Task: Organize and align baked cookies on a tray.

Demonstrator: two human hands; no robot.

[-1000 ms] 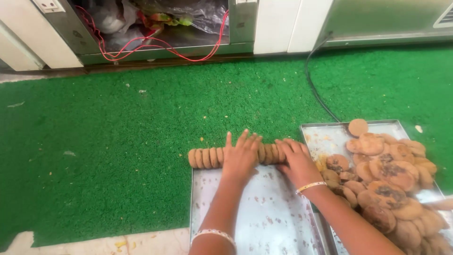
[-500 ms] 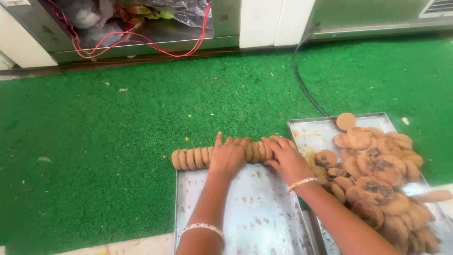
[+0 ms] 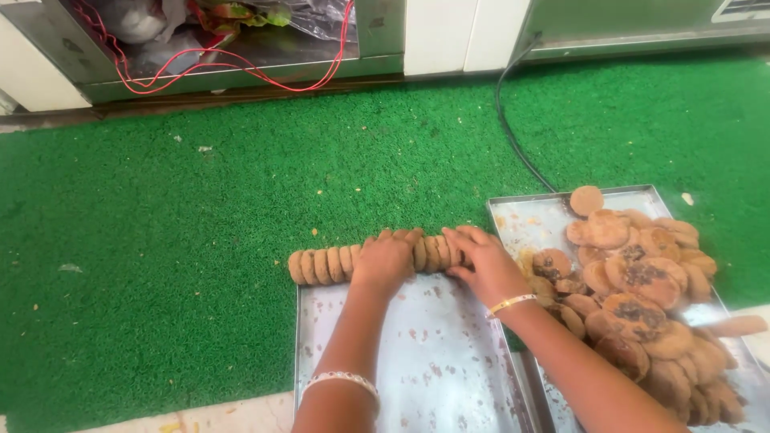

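Both hands, left hand (image 3: 387, 261) and right hand (image 3: 481, 265), lay flat, pressing the row of cookies (image 3: 373, 258) on the steel tray (image 3: 417, 361). Uneven squeeze could have buckled the row, tipping the end cookies onto the green turf (image 3: 160, 240).

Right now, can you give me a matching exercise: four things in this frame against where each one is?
Things:
1. row of biscuits
2. heap of biscuits
3. black cable
4. red wire

Places:
A. piled on the right tray
B. in the open metal cabinet
C. far edge of the left tray
D. across the green mat

Pairs: 1-C, 2-A, 3-D, 4-B
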